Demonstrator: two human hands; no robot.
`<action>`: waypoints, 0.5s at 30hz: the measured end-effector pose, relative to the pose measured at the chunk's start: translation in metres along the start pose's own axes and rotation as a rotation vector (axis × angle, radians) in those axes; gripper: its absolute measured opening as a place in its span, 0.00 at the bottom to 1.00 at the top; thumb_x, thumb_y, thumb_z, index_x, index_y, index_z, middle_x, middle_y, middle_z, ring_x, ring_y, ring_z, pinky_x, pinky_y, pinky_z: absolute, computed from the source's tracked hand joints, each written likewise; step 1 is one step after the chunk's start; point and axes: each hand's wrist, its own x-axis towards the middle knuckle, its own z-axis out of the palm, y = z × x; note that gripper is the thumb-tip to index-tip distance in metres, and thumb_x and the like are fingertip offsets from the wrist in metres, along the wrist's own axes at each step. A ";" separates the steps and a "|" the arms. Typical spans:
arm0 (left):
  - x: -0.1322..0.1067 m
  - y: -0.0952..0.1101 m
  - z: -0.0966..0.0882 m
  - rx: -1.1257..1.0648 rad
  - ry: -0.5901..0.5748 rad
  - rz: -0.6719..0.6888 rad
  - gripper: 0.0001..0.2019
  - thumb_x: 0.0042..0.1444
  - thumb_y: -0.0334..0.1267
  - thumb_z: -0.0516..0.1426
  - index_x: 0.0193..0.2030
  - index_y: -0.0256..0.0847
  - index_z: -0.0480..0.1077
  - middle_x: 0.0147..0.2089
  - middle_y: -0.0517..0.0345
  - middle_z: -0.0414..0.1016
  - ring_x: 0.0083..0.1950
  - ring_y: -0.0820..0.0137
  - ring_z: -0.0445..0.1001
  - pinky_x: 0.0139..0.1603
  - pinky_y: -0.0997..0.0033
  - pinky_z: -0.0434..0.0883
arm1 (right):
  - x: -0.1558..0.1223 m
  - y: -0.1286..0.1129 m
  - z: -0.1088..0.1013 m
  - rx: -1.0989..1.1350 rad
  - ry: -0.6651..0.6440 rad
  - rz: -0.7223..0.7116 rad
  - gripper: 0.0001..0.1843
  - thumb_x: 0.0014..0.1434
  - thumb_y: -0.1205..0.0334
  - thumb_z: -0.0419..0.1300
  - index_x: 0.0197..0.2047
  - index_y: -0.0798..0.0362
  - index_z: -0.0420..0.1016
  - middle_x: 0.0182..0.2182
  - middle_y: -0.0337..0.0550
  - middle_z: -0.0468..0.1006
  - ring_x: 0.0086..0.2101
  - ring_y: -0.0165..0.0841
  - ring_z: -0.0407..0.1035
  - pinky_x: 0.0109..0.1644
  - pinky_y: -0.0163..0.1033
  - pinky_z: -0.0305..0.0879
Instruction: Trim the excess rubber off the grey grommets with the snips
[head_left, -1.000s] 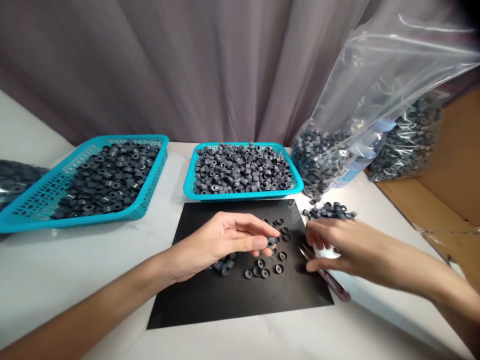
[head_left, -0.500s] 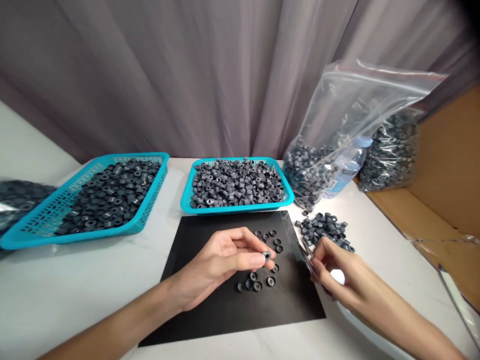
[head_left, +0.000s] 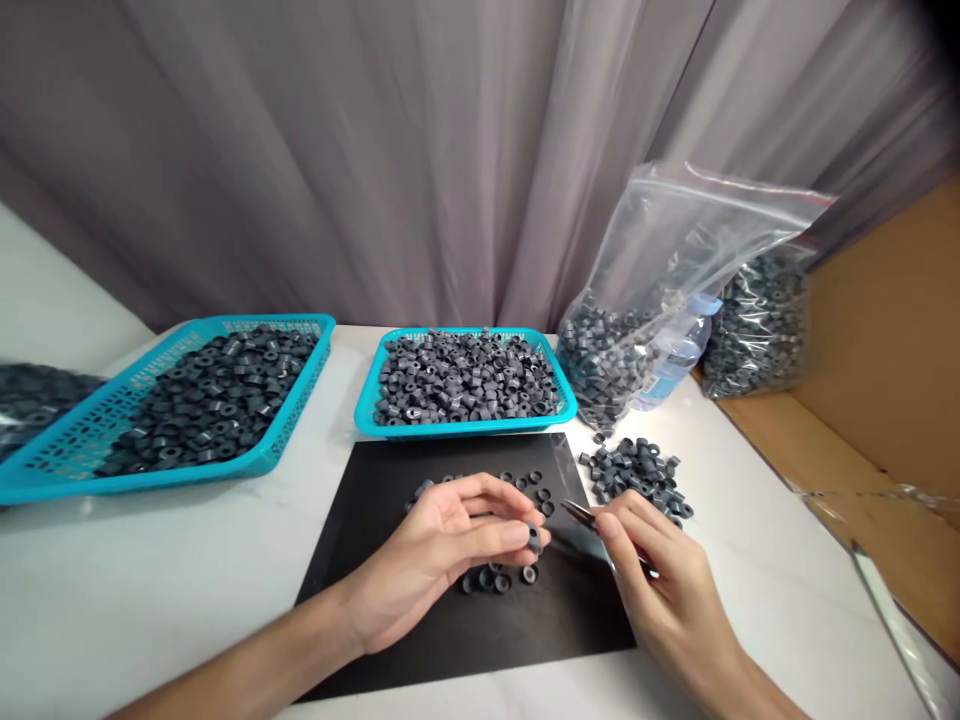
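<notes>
1. My left hand (head_left: 465,535): half curled, thumb and fingertips pinched on one small dark grey ring (head_left: 533,538). Ring is up above the black mat (head_left: 420,640), toward the mat's right edge, its hole partly visible.
2. My right hand (head_left: 664,570): fingers curled in, gripping tweezers (head_left: 581,517) between thumb and fingers. Hand is at the mat's right edge, near its near right corner.
3. Tweezer tips point left toward the ring, near it but apart. Can't tell if the tips touch each other.
4. Loose rings (head_left: 530,575) on the mat: some just below my left fingers, others toward the far right corner, a few partly hidden behind my left hand.
5. Pile of grey rings (head_left: 630,475) on the white table (head_left: 187,580), just outside the mat's right edge.
6. Middle basket (head_left: 465,431), blue, full of rings, just beyond the mat's far edge.
7. Left basket (head_left: 259,460), also blue, rings inside, toward the table's left edge; bag of dark pieces (head_left: 37,400) beside it.
8. Far right of table: clear zip bag (head_left: 645,240) part filled with rings, bottle (head_left: 679,345), second bag (head_left: 761,330), cardboard box (head_left: 877,370).
9. Grey curtain (head_left: 375,150) along the table's far edge.
</notes>
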 end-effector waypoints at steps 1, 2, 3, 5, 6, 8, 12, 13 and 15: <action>0.000 -0.001 0.000 0.005 0.000 0.001 0.09 0.56 0.35 0.68 0.42 0.36 0.79 0.44 0.53 0.80 0.44 0.71 0.79 0.49 0.73 0.76 | -0.001 -0.001 -0.001 0.006 -0.006 -0.022 0.14 0.73 0.66 0.51 0.35 0.52 0.72 0.29 0.40 0.69 0.29 0.30 0.66 0.33 0.35 0.62; 0.001 -0.001 0.000 0.009 0.002 0.005 0.09 0.56 0.35 0.68 0.43 0.36 0.79 0.44 0.53 0.80 0.45 0.70 0.78 0.50 0.71 0.77 | -0.002 -0.002 -0.001 0.013 -0.015 -0.046 0.13 0.72 0.67 0.50 0.37 0.52 0.73 0.30 0.41 0.70 0.31 0.31 0.67 0.34 0.35 0.63; 0.001 -0.002 0.000 0.011 0.003 0.008 0.09 0.56 0.36 0.68 0.42 0.36 0.79 0.43 0.53 0.79 0.46 0.69 0.78 0.50 0.69 0.78 | -0.003 -0.003 -0.002 0.017 -0.023 -0.071 0.13 0.72 0.68 0.50 0.39 0.52 0.74 0.31 0.42 0.71 0.32 0.32 0.68 0.35 0.35 0.64; 0.002 -0.002 0.001 0.007 0.007 0.012 0.09 0.56 0.36 0.69 0.42 0.36 0.79 0.43 0.53 0.78 0.47 0.67 0.77 0.50 0.65 0.79 | -0.005 -0.003 -0.002 0.013 -0.043 -0.109 0.11 0.72 0.69 0.50 0.45 0.53 0.73 0.33 0.43 0.73 0.33 0.33 0.69 0.36 0.36 0.66; 0.002 -0.002 0.002 0.005 0.006 0.011 0.09 0.55 0.36 0.69 0.42 0.37 0.79 0.44 0.54 0.77 0.46 0.67 0.77 0.50 0.65 0.79 | -0.005 -0.003 -0.002 0.011 -0.051 -0.113 0.10 0.71 0.69 0.51 0.46 0.53 0.73 0.34 0.44 0.72 0.33 0.33 0.69 0.35 0.36 0.66; 0.002 -0.002 0.003 0.018 0.016 0.013 0.10 0.54 0.35 0.69 0.42 0.37 0.79 0.45 0.54 0.78 0.46 0.68 0.78 0.51 0.68 0.77 | -0.006 -0.003 -0.002 0.003 -0.069 -0.086 0.08 0.71 0.68 0.52 0.47 0.53 0.72 0.35 0.44 0.71 0.32 0.32 0.69 0.32 0.36 0.66; 0.001 -0.001 0.003 0.095 0.061 0.029 0.10 0.54 0.35 0.70 0.42 0.38 0.80 0.44 0.54 0.81 0.48 0.70 0.78 0.53 0.75 0.72 | -0.008 -0.003 -0.003 0.010 -0.080 -0.054 0.09 0.70 0.67 0.54 0.51 0.53 0.72 0.36 0.44 0.71 0.30 0.30 0.68 0.27 0.33 0.65; 0.001 -0.001 0.003 0.105 0.069 0.025 0.10 0.54 0.36 0.70 0.42 0.39 0.80 0.44 0.55 0.82 0.48 0.70 0.78 0.53 0.76 0.71 | -0.008 -0.003 -0.003 0.016 -0.080 -0.069 0.10 0.70 0.67 0.55 0.52 0.53 0.72 0.37 0.45 0.71 0.31 0.30 0.68 0.27 0.32 0.64; 0.000 -0.002 0.002 0.112 0.076 0.012 0.10 0.54 0.36 0.70 0.43 0.40 0.81 0.44 0.56 0.83 0.49 0.70 0.79 0.53 0.76 0.71 | -0.008 -0.002 -0.004 0.026 -0.087 -0.112 0.13 0.69 0.69 0.56 0.56 0.53 0.72 0.38 0.45 0.73 0.31 0.29 0.68 0.26 0.32 0.64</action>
